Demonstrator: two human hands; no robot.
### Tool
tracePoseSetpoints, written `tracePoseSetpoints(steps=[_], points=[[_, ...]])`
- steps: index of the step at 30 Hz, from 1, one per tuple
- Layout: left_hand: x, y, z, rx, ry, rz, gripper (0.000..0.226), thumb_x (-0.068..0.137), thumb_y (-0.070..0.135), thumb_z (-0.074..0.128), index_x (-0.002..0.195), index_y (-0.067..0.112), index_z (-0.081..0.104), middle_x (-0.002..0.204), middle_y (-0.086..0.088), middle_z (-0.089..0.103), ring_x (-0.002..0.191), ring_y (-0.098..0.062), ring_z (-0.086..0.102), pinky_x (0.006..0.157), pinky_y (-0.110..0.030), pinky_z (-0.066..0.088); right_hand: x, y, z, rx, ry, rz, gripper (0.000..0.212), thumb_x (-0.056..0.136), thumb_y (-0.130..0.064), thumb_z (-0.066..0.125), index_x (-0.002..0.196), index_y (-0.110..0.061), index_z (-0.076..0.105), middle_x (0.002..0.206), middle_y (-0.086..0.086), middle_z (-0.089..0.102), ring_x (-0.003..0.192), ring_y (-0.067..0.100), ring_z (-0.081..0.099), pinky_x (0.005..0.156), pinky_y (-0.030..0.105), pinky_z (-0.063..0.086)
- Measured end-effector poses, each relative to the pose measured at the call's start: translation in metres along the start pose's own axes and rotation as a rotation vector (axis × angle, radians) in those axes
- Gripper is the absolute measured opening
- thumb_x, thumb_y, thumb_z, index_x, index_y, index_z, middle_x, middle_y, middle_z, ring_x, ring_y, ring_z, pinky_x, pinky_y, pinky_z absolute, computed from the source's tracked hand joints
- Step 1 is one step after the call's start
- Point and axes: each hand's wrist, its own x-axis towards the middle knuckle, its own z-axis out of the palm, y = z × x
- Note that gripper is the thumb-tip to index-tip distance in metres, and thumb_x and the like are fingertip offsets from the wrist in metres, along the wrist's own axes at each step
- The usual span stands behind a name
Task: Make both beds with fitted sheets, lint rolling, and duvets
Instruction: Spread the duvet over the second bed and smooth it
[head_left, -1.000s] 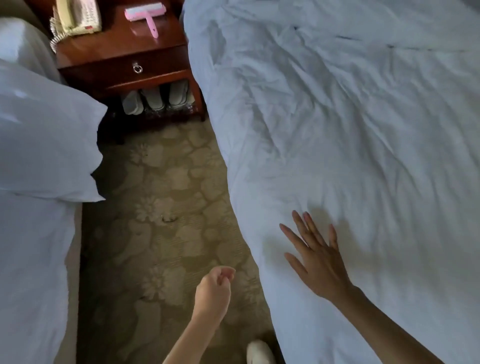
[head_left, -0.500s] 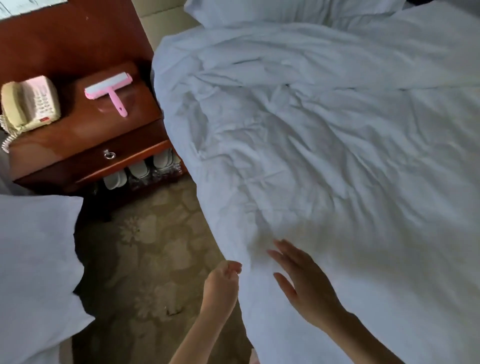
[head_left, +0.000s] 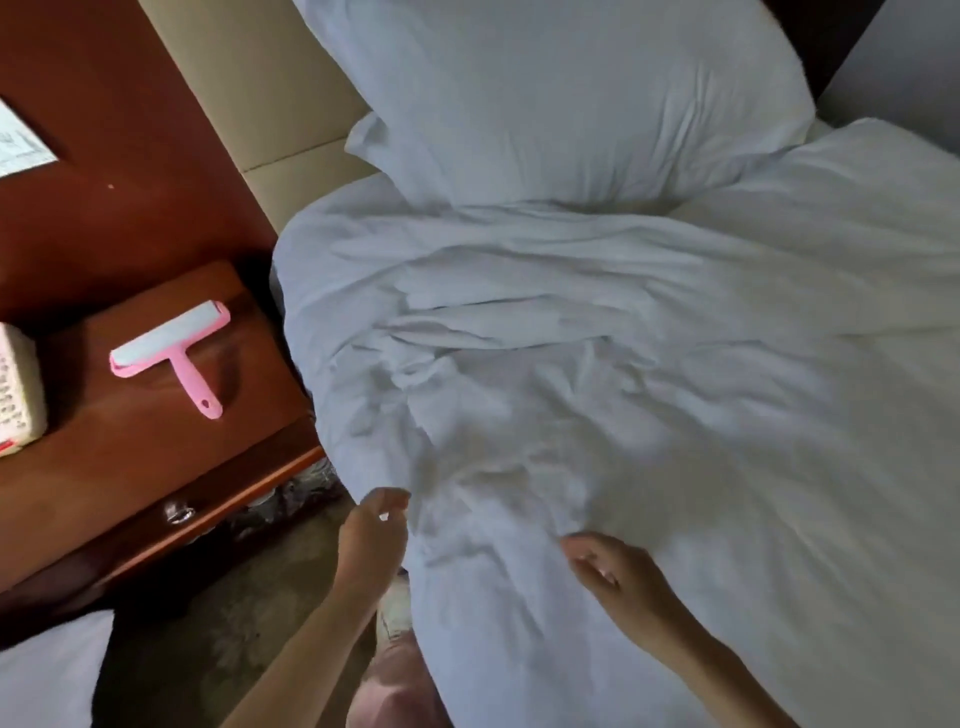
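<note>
A white, wrinkled duvet (head_left: 571, 364) covers the bed on the right, with a white pillow (head_left: 545, 93) propped at its head. My right hand (head_left: 613, 571) lies on the duvet near its left side, fingers curled into a gathered fold of the fabric. My left hand (head_left: 371, 540) is at the duvet's hanging left edge with curled fingers; whether it holds the cloth is unclear. A pink lint roller (head_left: 171, 348) lies on the wooden nightstand (head_left: 130, 457) to the left.
A cream telephone (head_left: 15, 389) sits at the nightstand's left edge. White bedding of the other bed (head_left: 47, 670) shows at the bottom left. Patterned carpet (head_left: 249, 623) fills the narrow aisle between the beds. A beige padded headboard (head_left: 270, 104) stands behind the pillow.
My view has swung up toward the head of the bed. My right hand went from flat on the duvet to curled into it. My left hand moved up to the duvet's edge.
</note>
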Motion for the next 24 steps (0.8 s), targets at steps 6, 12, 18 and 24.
tracePoseSetpoints(steps=[6, 12, 18, 24], points=[[0.175, 0.105, -0.048, 0.231, 0.149, 0.311, 0.037, 0.092, 0.001, 0.046, 0.128, 0.008, 0.049, 0.136, -0.014, 0.042, 0.123, -0.025, 0.043, 0.103, -0.029, 0.033, 0.137, -0.075, -0.009, 0.137, 0.243, 0.073, 0.023, 0.094, -0.014, 0.055, 0.114, -0.022, 0.064, 0.107, -0.010, 0.063, 0.097, 0.006, 0.060, 0.074, 0.001, 0.038], [0.286, 0.182, -0.063, 0.620, -0.048, 0.502, 0.086, 0.087, 0.021, 0.064, 0.151, 0.026, 0.007, 0.158, -0.009, -0.009, 0.145, -0.033, -0.006, 0.109, -0.055, 0.024, 0.202, -0.118, 0.016, 0.129, 0.249, 0.158, 0.057, 0.073, -0.029, 0.045, 0.127, -0.015, 0.057, 0.122, 0.002, 0.053, 0.115, 0.016, 0.051, 0.099, 0.020, 0.036], [0.326, 0.212, -0.052, 1.289, -0.356, 0.439, 0.054, 0.082, 0.059, 0.057, 0.125, 0.027, 0.047, 0.137, 0.002, 0.045, 0.139, -0.027, 0.026, 0.109, -0.061, 0.014, 0.209, -0.103, 0.027, 0.069, 0.116, 0.269, 0.057, 0.078, -0.019, 0.054, 0.135, -0.015, 0.048, 0.126, 0.004, 0.046, 0.124, 0.020, 0.042, 0.099, 0.007, 0.018], [0.254, 0.189, -0.053, 1.269, -0.256, 0.701, 0.025, 0.093, 0.029, 0.040, 0.074, 0.019, 0.052, 0.062, 0.007, 0.044, 0.087, -0.021, 0.064, 0.065, -0.026, 0.042, 0.200, -0.114, 0.008, 0.426, 0.143, 0.432, 0.033, 0.090, -0.023, 0.061, 0.122, -0.016, 0.058, 0.116, -0.004, 0.055, 0.115, 0.013, 0.054, 0.096, 0.018, 0.038]])
